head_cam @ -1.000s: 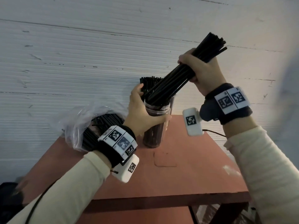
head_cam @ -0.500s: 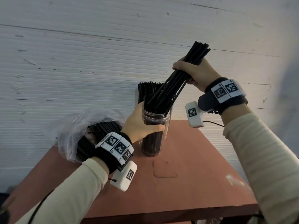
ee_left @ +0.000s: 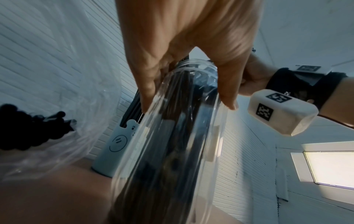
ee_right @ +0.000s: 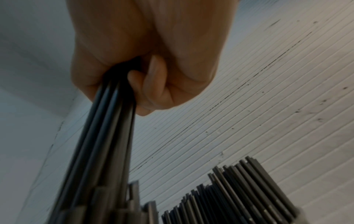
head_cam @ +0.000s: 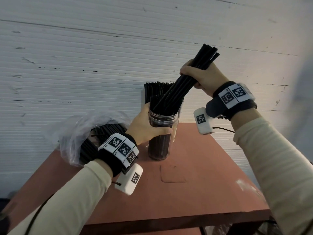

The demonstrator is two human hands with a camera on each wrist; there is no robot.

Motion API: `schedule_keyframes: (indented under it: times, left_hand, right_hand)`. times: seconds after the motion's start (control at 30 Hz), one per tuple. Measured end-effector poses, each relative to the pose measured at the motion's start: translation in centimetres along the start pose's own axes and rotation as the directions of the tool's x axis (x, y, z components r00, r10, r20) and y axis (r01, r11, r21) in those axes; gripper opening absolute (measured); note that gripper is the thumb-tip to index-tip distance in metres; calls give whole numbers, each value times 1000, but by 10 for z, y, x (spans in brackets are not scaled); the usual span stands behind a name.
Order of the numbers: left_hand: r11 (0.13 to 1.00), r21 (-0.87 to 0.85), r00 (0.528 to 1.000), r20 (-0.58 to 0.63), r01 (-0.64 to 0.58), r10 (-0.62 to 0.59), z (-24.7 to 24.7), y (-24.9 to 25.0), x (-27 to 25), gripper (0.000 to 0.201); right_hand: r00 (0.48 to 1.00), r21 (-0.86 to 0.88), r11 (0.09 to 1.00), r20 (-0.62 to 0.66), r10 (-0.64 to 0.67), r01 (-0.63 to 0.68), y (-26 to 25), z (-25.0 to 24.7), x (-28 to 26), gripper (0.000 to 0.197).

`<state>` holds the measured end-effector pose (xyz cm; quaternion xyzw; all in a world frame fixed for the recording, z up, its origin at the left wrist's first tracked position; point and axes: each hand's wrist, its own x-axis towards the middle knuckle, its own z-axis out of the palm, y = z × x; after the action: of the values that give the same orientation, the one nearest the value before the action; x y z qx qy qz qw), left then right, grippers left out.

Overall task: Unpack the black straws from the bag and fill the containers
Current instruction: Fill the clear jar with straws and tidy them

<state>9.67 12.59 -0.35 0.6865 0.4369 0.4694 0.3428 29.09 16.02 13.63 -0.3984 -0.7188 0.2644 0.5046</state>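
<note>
A clear plastic jar (head_cam: 160, 133) (ee_left: 172, 136) stands on the red-brown table (head_cam: 203, 175), partly filled with black straws. My left hand (head_cam: 149, 128) (ee_left: 187, 75) grips the jar near its rim. My right hand (head_cam: 199, 77) (ee_right: 138, 72) holds a bundle of black straws (head_cam: 183, 82) (ee_right: 103, 136) tilted, its lower ends inside the jar's mouth. Behind the jar stands a second container (head_cam: 152, 89) (ee_left: 113, 150), pale with a drawn face, packed with upright straws (ee_right: 239, 197). A clear plastic bag (head_cam: 81, 133) with more black straws lies at the table's left.
A white ribbed wall (head_cam: 84, 65) rises right behind the table. The table's front edge (head_cam: 169, 223) runs across the bottom of the head view. A cable (head_cam: 223, 128) trails from the right wrist camera.
My right hand has swung the bundle more upright and lowered it, so the straws' lower ends have gone deeper into the jar. My left hand keeps its hold on the jar.
</note>
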Motion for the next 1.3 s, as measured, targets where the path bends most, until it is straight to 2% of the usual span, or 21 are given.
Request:
schedule_keyframes:
  times: [0.13,0.2,0.37,0.47,0.5,0.57,0.63,0.67,0.73,0.8,0.87,0.93,0.97,1.07,1.13,1.17,1.23,1.3]
  left_hand:
    - [1000,1,1000,-3,-11,11,0,0,0,101]
    - [1000,0,1000,-3,-7,7,0,1,-1,105]
    - [1000,2,1000,-11,20,-20,0,2,-1,107]
    - [1000,25,1000,-16,11,-10,0,2,-3,106]
    - [1000,27,1000,-18,10,-9,0,2,-3,103]
    - [999,31,1000,-13,9,-9,0,2,-3,99]
    - [999,35,1000,-5,9,-9,0,3,-2,96]
    - [999,34,1000,-2,10,-10,-1,4,-2,95]
    - [1000,25,1000,1,9,-9,0,5,-2,95]
    - [1000,23,1000,3,4,-5,0,5,-2,94]
    - [1000,12,1000,5,1,-1,1,5,-2,97]
    - [1000,-12,1000,8,-2,2,2,4,-2,95]
    - [1000,-21,1000,9,-8,8,2,4,-3,92]
    - [1000,-31,1000,25,0,1,2,5,-5,91]
    - [1000,-22,999,32,2,-1,3,5,-5,95]
    - [1000,-24,1000,28,4,-3,3,5,-5,98]
    - [999,-32,1000,7,15,-15,4,4,-4,104]
    - [999,-36,999,-8,41,-41,3,4,-4,101]
  right_hand:
    - [1000,-90,996,8,-6,7,-5,-1,-8,11]
    - [998,-175,985,60,11,0,-9,5,-11,10]
    - [958,-378,926,269,98,11,0,34,-23,41]
    - [962,-506,863,240,133,7,11,45,-30,71]
    - [967,-503,864,230,114,18,12,47,-32,73]
    - [982,-390,918,190,1,75,10,48,-38,65]
    - [983,-258,949,92,-160,179,5,48,-47,80]
    - [966,-218,941,40,-256,258,3,49,-51,86]
    - [923,-208,904,-13,-385,374,3,54,-53,82]
    - [893,-328,837,51,-447,438,8,60,-51,63]
    - [899,-453,778,173,-403,436,15,65,-50,48]
    - [928,-479,794,205,-312,373,20,70,-53,41]
    - [931,-486,794,191,-311,365,21,71,-54,39]
    - [905,-480,771,151,-397,418,20,72,-52,51]
    - [872,-477,733,198,-449,485,16,72,-49,61]
    - [859,-494,704,245,-450,510,15,73,-47,59]
    - [866,-564,657,322,-384,501,15,73,-46,47]
    - [890,-618,641,317,-327,455,16,72,-48,36]
